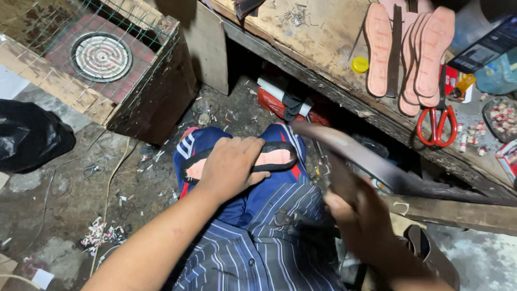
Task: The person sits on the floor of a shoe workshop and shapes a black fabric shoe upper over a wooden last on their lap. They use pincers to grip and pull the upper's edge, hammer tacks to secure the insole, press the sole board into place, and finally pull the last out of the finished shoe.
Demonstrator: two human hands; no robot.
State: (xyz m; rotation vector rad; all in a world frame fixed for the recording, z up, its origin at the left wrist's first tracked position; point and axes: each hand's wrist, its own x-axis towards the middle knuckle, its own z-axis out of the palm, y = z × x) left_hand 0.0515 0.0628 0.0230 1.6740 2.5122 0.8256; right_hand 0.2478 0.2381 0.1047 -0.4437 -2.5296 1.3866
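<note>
Left hand presses insole on knee; right hand blurred.

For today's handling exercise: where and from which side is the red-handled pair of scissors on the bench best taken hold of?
Take the scissors by the red loops, coming from the bench's near edge. The loops point that way and lie clear, while the blades run up beside the pink insoles.

Black-edged pink insole, flat on knee

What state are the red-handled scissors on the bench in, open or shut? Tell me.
Shut, as far as the head view shows: the scissors lie flat on the workbench, red handle loops side by side, blades together beside the pink insoles.
</note>
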